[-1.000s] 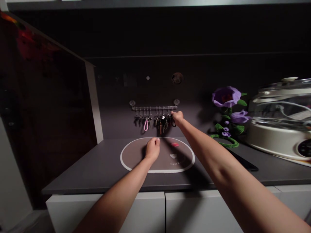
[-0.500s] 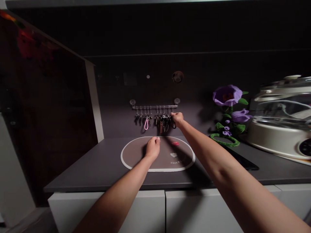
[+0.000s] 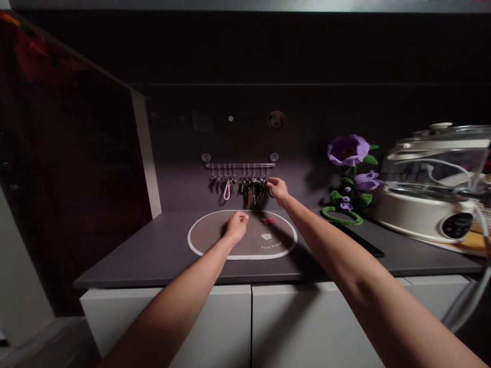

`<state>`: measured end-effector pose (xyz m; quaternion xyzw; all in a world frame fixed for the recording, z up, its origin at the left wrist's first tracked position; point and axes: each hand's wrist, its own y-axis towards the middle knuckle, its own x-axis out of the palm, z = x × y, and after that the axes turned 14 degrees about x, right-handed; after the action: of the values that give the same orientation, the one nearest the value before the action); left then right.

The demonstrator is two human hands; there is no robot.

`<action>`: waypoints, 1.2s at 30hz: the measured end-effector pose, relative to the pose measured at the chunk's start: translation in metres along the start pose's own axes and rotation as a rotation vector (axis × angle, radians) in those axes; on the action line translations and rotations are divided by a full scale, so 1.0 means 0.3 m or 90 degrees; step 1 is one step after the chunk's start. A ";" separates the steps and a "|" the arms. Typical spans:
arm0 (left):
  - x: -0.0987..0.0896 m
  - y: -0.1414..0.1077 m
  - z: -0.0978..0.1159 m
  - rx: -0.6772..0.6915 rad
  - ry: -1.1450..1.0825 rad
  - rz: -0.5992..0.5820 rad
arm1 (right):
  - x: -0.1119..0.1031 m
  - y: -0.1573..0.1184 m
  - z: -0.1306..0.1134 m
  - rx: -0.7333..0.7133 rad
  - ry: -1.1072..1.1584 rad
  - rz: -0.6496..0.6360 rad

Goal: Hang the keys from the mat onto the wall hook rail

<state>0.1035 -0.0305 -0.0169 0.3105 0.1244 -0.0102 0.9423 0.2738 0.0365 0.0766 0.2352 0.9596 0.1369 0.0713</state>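
Note:
A clear rack [image 3: 241, 165] on the dark wall carries several hanging bunches of keys [image 3: 251, 185]. A pink loop [image 3: 227, 191] hangs among those on the left. My right hand [image 3: 278, 190] is closed in a pinch at the rack's right end, where a dark loop [image 3: 270, 193] shows just under the fingertips. My left hand [image 3: 236, 227] is curled shut above the oval brown mat [image 3: 207, 237]; whether it holds anything is hidden. A small red item [image 3: 269, 221] lies on the mat, to the right of my left hand.
Purple artificial flowers [image 3: 348, 151] with a green base stand on the right of the counter [image 3: 153, 255]. Beside them is a cream appliance [image 3: 414, 214] with a clear cover and a cable. A flat black object [image 3: 364, 243] lies in front of the flowers.
The view has shifted slightly, so the counter things sit a little further left. My right hand stays at the rack's right end, and my left stays closed over the mat.

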 end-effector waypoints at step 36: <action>0.085 0.119 -0.029 0.298 0.373 -0.310 | -0.151 -0.282 0.186 -0.077 -0.477 -0.144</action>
<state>0.1295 0.0048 -0.0089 0.4666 0.4497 -0.1712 0.7421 0.2884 -0.0442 0.0018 0.1572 0.8771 0.0893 0.4451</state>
